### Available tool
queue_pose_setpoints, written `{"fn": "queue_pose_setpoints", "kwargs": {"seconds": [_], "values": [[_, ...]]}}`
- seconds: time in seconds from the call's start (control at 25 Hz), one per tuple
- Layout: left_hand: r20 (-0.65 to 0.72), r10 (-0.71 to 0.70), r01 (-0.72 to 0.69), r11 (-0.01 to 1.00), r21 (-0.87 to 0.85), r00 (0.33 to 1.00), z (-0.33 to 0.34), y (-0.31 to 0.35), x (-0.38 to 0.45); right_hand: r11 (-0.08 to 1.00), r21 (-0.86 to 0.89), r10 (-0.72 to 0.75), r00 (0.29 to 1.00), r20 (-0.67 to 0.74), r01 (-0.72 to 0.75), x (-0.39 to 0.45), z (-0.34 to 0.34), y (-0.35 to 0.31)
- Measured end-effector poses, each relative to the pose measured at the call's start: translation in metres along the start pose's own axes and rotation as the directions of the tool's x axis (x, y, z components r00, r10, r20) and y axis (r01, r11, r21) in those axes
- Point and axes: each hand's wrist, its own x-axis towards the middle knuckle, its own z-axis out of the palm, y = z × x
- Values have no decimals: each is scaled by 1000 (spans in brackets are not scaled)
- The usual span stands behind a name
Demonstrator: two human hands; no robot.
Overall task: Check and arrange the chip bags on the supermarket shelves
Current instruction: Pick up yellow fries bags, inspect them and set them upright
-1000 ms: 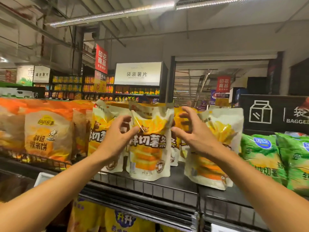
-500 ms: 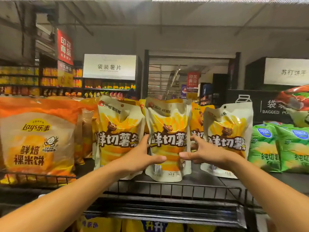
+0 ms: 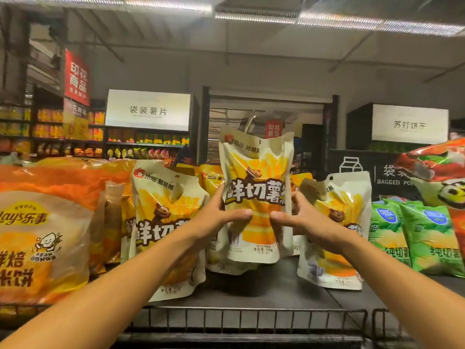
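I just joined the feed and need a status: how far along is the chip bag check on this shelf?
Done: one yellow fries bag stands upright at the left, another at the right. In hand: the left hand and right hand hold the middle bag lifted off the shelf, apparently for checking. Left: setting it back in the gap, then the bags behind it, the green bags and any others.

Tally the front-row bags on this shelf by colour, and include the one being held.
Yellow-and-white fries bags: 3, counting the held bag gripped by the left hand and right hand, the left bag and the right bag
Orange bags: 1, the large orange bag
Green bags: 2, the near green bag and the far green bag
Total: 6; bags behind are partly hidden and not counted.
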Motion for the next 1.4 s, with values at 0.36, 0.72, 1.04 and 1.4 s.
{"fn": "queue_pose_setpoints", "kwargs": {"seconds": [0.36,0.72,1.04,1.4], "values": [[-71,-45,42,998,-36,996,-5,-18,3,994,68,-102,975,196,91,25,7,5],[-84,12,15,951,308,996,-3,-18,-12,973,-30,-228,972,50,230,26,13,34],[-57,51,-17,877,480,997,-1,-21,-14,959,-185,-210,977,37,214,14,10,38],[-65,82,-37,855,517,994,0,-22,-15,952,-212,-218,976,31,219,10,12,39]]}}
